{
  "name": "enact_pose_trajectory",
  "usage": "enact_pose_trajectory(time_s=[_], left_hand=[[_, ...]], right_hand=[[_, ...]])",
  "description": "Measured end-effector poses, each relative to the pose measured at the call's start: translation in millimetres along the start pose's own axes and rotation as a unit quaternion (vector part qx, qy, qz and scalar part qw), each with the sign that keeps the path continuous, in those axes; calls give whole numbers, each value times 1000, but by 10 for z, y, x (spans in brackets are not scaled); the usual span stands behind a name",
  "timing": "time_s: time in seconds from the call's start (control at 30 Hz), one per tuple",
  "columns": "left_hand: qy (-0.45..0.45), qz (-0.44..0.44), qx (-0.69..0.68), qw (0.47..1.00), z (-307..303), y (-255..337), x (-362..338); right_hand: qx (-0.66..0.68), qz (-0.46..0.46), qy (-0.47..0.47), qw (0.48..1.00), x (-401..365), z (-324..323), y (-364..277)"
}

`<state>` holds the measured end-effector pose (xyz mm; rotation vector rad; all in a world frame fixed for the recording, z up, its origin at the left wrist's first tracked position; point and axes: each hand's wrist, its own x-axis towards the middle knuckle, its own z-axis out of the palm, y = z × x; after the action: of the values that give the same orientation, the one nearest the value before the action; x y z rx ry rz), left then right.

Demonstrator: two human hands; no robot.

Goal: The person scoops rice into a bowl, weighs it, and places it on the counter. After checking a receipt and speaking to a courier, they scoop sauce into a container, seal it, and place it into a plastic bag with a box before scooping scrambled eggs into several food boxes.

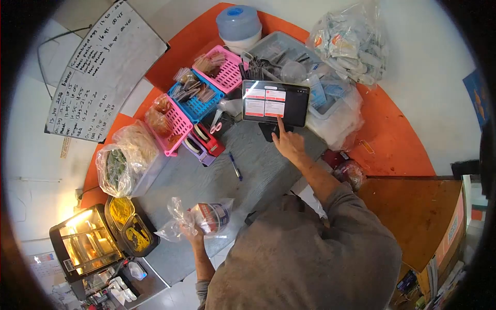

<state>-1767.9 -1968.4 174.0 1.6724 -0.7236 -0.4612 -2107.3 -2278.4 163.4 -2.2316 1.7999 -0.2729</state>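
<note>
My left hand [194, 235] is closed around the gathered neck of a clear plastic bag [178, 213], low over the grey table. Inside the bag lies a packed food container [212, 217] with red and white print, tilted on its side. At the back of the table, my right hand [290, 143] reaches up to a tablet [297, 106] on a stand. Its index finger is stretched out at the screen's lower edge, over red and white order panels. Nothing is held in that hand. A blue pen [235, 166] lies between the two hands.
Pink [230, 77] and blue baskets [199, 106] of small packets line the back, beside tape dispensers [206, 139]. A grey tub [279, 44] holds cutlery. Left stand a bag-lined box [150, 170], black food pans [138, 248] and a lit warmer cabinet [88, 240].
</note>
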Motion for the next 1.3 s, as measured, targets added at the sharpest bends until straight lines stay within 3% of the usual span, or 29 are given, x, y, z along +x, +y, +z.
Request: enact_pose_trajectory(time_s=[0.03, 0.13, 0.2, 0.27, 0.33, 0.37, 0.4, 0.43, 0.47, 0.5, 0.53, 0.57, 0.6, 0.67, 0.7, 0.73, 0.8, 0.83, 0.87, 0.93, 0.97, 1.07, 1.1, 1.13, 1.2, 1.27, 1.3], left_hand=[[-19, 68, 81, 994, -68, -185, -25], [13, 28, -25, 999, -3, -344, -91], [-12, 85, 165, 983, -82, -354, -156], [76, 120, 131, 981, -79, -608, -233], [33, 16, 100, 994, -71, -613, -273], [67, -94, -104, 988, 6, -679, -291], [20, 68, 208, 976, 86, -517, -361], [40, 196, 382, 902, 5, -975, -450], [58, 313, 539, 780, -82, -1440, -516], [66, 312, 542, 777, -2, -1244, -516], [35, 259, 491, 831, 207, -840, -538], [4, 206, 435, 876, 372, -584, -537], [9, 212, 438, 874, 391, -592, -546], [27, 171, 322, 931, 383, -662, -575], [31, -2, 306, 951, 411, -607, -585], [27, 2, 303, 953, 442, -488, -567], [39, -29, 452, 891, 439, -261, -609], [46, 48, 530, 845, 423, -215, -641], [44, 46, 529, 846, 374, -296, -687], [-56, 192, 374, 906, 232, -492, -812], [-58, 192, 371, 907, 190, -496, -860], [-95, 253, 542, 796, 192, -488, -919], [-91, 71, 428, 896, 275, -242, -837], [-84, -113, 292, 946, 367, 54, -746], [-63, -158, 253, 952, 403, 314, -729], [-206, -156, 116, 959, 132, -60, -703], [-208, -151, 115, 959, 92, -64, -676]], right_hand=[[-1, -2, -2, 1000, 26, 35, 31], [-17, -16, 1, 1000, 90, 97, 49], [15, -7, -18, 1000, 95, 72, 32], [28, 2, -31, 999, 149, 21, -80], [129, -77, 65, 986, 240, -24, -354], [194, -126, 112, 967, 341, -62, -578], [223, -203, 134, 944, 559, 54, -767], [251, -280, 155, 914, 817, 201, -952], [203, -326, 154, 910, 1040, 281, -1165], [155, -370, 155, 903, 1239, 351, -1367], [160, -376, 158, 899, 1406, 439, -1532], [43, -404, 62, 911, 1566, 532, -1685], [-76, -420, -33, 904, 1698, 632, -1824], [-146, -429, -52, 890, 1961, 930, -1987], [-218, -433, -80, 871, 2069, 1000, -2007], [-221, -428, -78, 873, 2123, 997, -2017], [-241, -433, -88, 864, 2118, 1046, -2052], [-243, -438, -96, 860, 2128, 1063, -2064], [-245, -437, -98, 860, 2137, 1083, -2071], [-231, -483, -87, 840, 2121, 1080, -2064], [-234, -480, -89, 841, 2091, 1015, -2065], [-223, -475, -71, 848, 1952, 796, -2011], [-221, -483, -15, 847, 1898, 732, -1981], [-219, -488, 42, 844, 1884, 678, -1945], [-190, -491, 77, 847, 1872, 617, -1862], [-158, -444, 66, 880, 1810, 463, -1831], [-160, -441, 70, 880, 1795, 429, -1807]])
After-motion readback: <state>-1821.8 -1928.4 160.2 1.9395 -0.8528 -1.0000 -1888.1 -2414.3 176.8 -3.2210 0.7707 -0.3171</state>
